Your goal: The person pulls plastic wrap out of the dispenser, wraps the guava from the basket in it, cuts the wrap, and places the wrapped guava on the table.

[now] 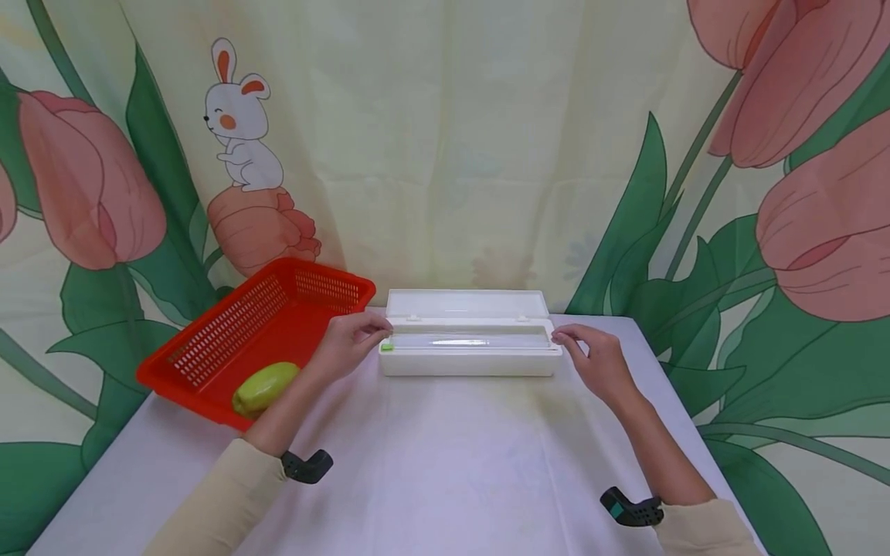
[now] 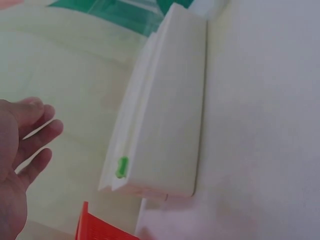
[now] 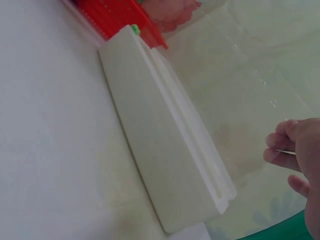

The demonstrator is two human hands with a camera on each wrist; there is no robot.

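- A long white plastic cling-film dispenser box (image 1: pixel 470 361) lay across the far middle of the white-covered bench (image 1: pixel 445 463), its lid (image 1: pixel 464 303) thrown back toward the flowered curtain (image 1: pixel 445 139).
- A roll of clear film (image 1: pixel 462 340) showed inside the box, and a small green slider tab (image 1: pixel 386 347) sat at the box's left end.
- The left hand (image 1: pixel 346 345) was at the left end of the box, fingertips at the top edge just above the green tab; its fingers were bent and close together. From the head view I could not tell whether they pinched film or only touched the edge.
- In the left wrist view the left hand (image 2: pixel 20 150) showed fingers loosely spread, clear of the box (image 2: pixel 165 125), with nothing in the grip.
- The right hand (image 1: pixel 591 357) was at the right end of the box, fingers curved toward the corner.
- In the right wrist view the right hand (image 3: pixel 300 155) had finger and thumb drawn together, apparently pinching a thin clear edge of film; this was hard to make out.
- A red perforated plastic basket (image 1: pixel 229 332) stood to the left of the box, near the left hand.
- A yellow-green oblong fruit (image 1: pixel 265 387) lay in the basket's near corner.
- Black wrist mounts sat on both forearms below beige sleeves (image 1: pixel 222 502).
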